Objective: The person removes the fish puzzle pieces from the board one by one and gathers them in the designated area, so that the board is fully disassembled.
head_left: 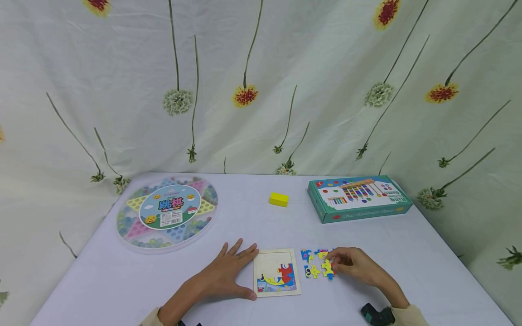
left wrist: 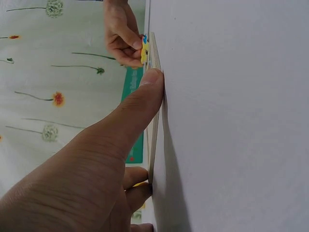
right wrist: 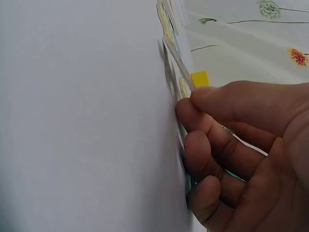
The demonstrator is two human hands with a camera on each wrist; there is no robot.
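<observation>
A square wooden puzzle board [head_left: 277,294] lies on the table with several pieces fitted along its bottom and right side. My left hand [head_left: 229,274] is spread at the board's left side; its thumb touches the edge near the lower corner, and the fingertips reach the upper corner. To the right of the board, my right hand [head_left: 356,265] pinches a yellow, red and blue puzzle piece [head_left: 327,268] between thumb and forefinger. In the right wrist view the pinched piece [right wrist: 177,62] is tilted, one end raised off the table. Several loose puzzle pieces [head_left: 306,256] lie between board and right hand.
A yellow block [head_left: 279,199] sits farther back on the white table [head_left: 244,217]. Back left lies a round Chinese checkers set [head_left: 169,213] in clear packaging. At the back right is a green game box [head_left: 359,198]. A flowered cloth [head_left: 253,131] hangs behind.
</observation>
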